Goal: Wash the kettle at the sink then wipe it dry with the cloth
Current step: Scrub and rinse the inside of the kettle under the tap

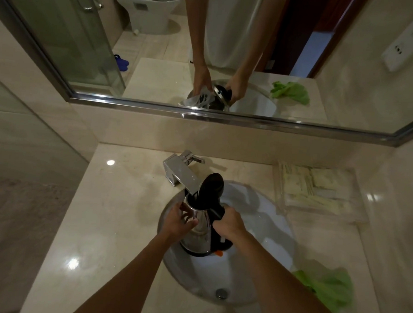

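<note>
A steel kettle (200, 237) with a black handle and an open black lid (211, 186) is held over the white sink (263, 233), its mouth under the chrome faucet spout (180, 173). My right hand (228, 223) is shut on the black handle. My left hand (179, 220) grips the kettle's steel body near the rim. The green cloth (329, 288) lies crumpled on the counter to the right of the sink. Whether water is running is unclear.
The beige marble counter (96, 222) surrounds the sink, with a clear tray of sachets (316, 190) at the back right. A wide mirror (206, 48) above the backsplash reflects the scene. The drain (221, 293) sits at the sink's near side.
</note>
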### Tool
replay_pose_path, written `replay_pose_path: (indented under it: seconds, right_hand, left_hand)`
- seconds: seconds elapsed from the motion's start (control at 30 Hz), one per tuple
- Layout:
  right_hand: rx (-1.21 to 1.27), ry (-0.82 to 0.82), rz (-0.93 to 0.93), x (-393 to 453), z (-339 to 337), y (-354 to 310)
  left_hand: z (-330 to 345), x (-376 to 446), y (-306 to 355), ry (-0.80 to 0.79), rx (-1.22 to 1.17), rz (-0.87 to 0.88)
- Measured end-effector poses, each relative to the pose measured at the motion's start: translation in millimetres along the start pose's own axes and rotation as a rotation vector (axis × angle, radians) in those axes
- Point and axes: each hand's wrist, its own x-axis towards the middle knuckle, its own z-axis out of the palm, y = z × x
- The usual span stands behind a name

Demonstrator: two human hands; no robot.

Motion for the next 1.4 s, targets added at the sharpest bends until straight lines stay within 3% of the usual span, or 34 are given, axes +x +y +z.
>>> replay_pose_path:
  seconds: [0.33,1.4]
  right_hand:
    - [-0.040,-0.004,0.008,-7,3,12]
    - [-0.063,0.006,-0.028,-9,-4,-1]
  left_hand:
    - [11,-16,-1,0.030,-0.185,-0.059]
    - [8,-28,17,0.038,-0.238,-0.095]
